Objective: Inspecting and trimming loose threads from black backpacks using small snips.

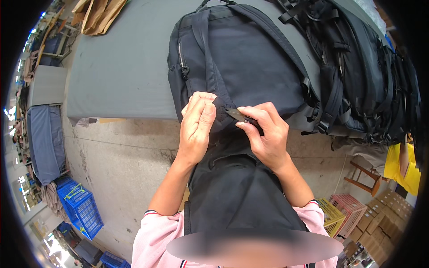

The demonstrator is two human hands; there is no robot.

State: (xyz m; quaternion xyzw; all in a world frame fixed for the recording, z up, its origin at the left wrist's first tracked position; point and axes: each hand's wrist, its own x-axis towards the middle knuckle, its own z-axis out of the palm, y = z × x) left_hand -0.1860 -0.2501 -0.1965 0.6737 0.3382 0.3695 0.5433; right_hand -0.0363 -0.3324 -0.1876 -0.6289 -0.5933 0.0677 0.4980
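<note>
The left grip [196, 127] holds black cloth [221, 114] at the low end of a strap [206, 49] on the dark backpack [254, 67]. The backpack lies on the grey desk [125, 80], just ahead of the 2 grips. The right grip [264, 131] pinches a small metal tool [235, 115], its tip by the cloth. The desk's near edge is beside the left grip. Wide desk top stretches left; black bags [357, 67] crowd the right.

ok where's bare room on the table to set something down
The grey table is bare left of the dark backpack, nearer than the brown paper. The right is crowded with black bags, leaving a narrow strip by the backpack.
</note>
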